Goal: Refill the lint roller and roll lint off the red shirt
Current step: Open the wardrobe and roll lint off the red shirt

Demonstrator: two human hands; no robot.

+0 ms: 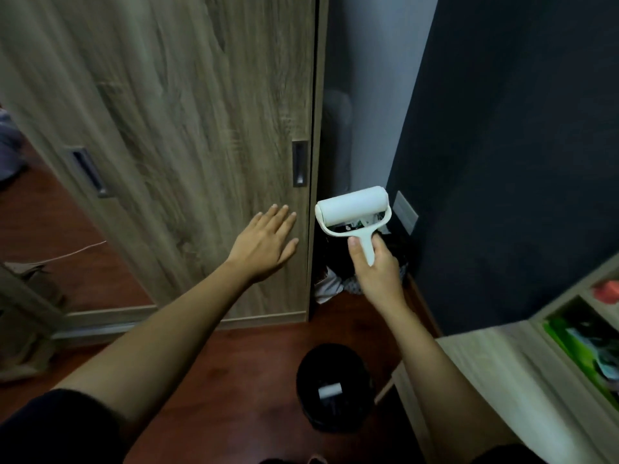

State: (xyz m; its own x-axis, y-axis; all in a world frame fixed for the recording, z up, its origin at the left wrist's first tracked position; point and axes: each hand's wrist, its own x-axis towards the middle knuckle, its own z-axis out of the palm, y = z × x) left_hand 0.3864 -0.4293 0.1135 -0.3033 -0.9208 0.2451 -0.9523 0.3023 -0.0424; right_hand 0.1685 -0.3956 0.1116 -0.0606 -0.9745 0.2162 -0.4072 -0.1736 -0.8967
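Note:
My right hand [375, 272] grips the handle of a white lint roller [353, 209], held upright with a clean white roll on it, in front of a dark gap beside the wardrobe. My left hand [268, 239] is stretched forward, fingers spread and flat, at or just off the wooden sliding wardrobe door [187, 128], below its recessed handle [299, 164]. No red shirt is in view, apart from a small red item [608, 291] at the far right edge that I cannot identify.
A black bin [335, 386] on the reddish wood floor holds a white roll core [330, 391]. A light wooden shelf unit [502, 380] stands at the right under a dark wall. Clutter lies in the gap behind the roller. A second door handle [88, 172] is at left.

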